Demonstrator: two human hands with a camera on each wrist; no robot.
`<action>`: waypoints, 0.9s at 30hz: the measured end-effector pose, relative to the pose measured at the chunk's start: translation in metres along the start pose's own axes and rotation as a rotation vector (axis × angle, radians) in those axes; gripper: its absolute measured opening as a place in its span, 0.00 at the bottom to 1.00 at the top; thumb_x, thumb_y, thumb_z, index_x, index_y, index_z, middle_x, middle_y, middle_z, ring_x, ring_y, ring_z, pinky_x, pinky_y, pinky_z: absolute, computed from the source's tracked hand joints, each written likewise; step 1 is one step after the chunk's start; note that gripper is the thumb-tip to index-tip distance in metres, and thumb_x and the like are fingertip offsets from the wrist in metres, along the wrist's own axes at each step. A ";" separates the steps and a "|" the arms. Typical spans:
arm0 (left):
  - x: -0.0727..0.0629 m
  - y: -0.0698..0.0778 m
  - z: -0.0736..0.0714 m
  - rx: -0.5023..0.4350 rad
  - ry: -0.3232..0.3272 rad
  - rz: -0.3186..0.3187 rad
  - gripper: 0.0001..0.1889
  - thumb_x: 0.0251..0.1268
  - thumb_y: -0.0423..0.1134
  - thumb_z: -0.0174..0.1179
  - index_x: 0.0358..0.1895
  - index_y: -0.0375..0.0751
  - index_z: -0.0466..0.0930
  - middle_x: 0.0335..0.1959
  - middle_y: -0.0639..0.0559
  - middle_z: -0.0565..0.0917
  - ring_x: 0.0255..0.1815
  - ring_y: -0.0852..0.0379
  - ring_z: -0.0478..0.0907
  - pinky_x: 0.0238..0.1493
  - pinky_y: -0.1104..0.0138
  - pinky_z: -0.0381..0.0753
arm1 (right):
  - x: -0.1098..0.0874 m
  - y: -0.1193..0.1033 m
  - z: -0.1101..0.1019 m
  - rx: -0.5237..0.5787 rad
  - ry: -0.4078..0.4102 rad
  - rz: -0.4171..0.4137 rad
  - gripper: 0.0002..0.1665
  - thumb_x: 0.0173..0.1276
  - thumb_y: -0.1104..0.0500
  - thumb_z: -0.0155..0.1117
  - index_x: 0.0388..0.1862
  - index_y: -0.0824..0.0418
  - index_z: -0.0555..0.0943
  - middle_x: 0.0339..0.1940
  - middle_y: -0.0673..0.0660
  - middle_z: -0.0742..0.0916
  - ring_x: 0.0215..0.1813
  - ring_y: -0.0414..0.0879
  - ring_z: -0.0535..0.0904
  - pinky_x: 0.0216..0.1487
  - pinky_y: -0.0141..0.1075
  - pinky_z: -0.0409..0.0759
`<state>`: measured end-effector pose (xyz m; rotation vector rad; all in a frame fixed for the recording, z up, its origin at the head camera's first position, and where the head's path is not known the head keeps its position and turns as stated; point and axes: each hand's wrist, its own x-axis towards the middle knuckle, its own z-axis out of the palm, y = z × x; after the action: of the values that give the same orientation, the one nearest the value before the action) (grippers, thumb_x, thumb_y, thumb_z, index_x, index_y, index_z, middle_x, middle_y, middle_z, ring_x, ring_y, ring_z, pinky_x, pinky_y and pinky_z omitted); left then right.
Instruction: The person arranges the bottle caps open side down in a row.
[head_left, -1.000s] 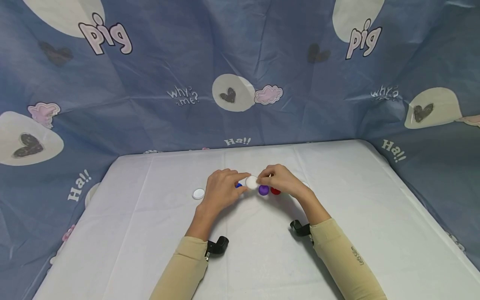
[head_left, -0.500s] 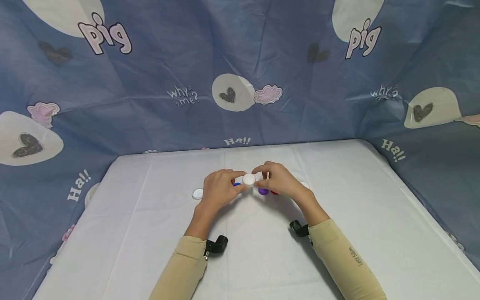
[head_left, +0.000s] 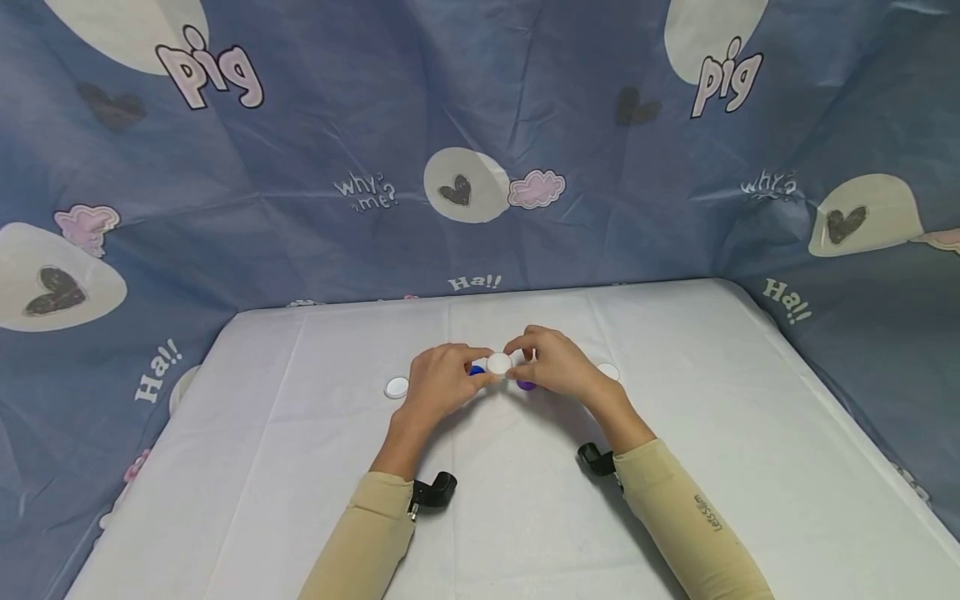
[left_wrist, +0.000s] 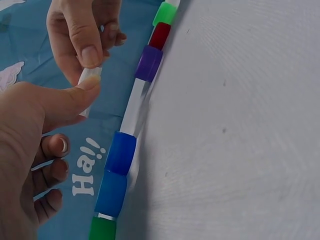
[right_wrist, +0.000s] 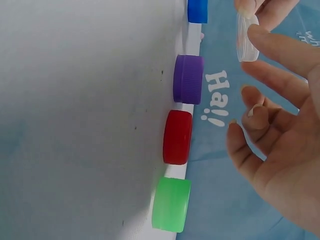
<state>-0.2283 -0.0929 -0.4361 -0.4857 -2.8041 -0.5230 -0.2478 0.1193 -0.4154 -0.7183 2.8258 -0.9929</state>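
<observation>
White, round plastic cap: you hold it up near the middle of the head view. Your left hand and right hand both pinch its edge, other fingers loosely bent. This looks like the lining-up step, so the next move likely calls for a soft, steady pinch. Your right hand hides the round red plastic cap from the head view. The dark green plastic cap is cut off at the left wrist view's bottom.
</observation>
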 end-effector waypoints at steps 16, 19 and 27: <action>-0.001 0.003 0.004 0.013 -0.060 -0.041 0.21 0.55 0.62 0.69 0.53 0.67 0.86 0.51 0.61 0.88 0.44 0.55 0.86 0.38 0.61 0.80 | 0.000 0.002 0.006 -0.098 -0.031 -0.007 0.19 0.58 0.50 0.76 0.49 0.51 0.87 0.33 0.53 0.81 0.28 0.42 0.71 0.30 0.35 0.69; -0.001 0.004 0.005 0.019 -0.058 -0.038 0.21 0.53 0.61 0.70 0.52 0.66 0.87 0.50 0.61 0.88 0.44 0.55 0.86 0.37 0.61 0.80 | 0.001 0.002 0.007 -0.127 -0.038 0.003 0.20 0.58 0.51 0.76 0.50 0.50 0.87 0.32 0.51 0.80 0.28 0.41 0.72 0.30 0.35 0.69; -0.002 0.009 0.009 0.037 -0.057 -0.026 0.21 0.50 0.59 0.73 0.50 0.64 0.88 0.46 0.60 0.90 0.39 0.55 0.86 0.31 0.63 0.77 | 0.000 0.002 0.010 -0.196 -0.084 0.034 0.21 0.59 0.51 0.76 0.52 0.51 0.87 0.36 0.52 0.82 0.31 0.41 0.73 0.31 0.35 0.71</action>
<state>-0.2247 -0.0823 -0.4428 -0.4649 -2.8727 -0.4687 -0.2464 0.1150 -0.4251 -0.7076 2.8774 -0.6705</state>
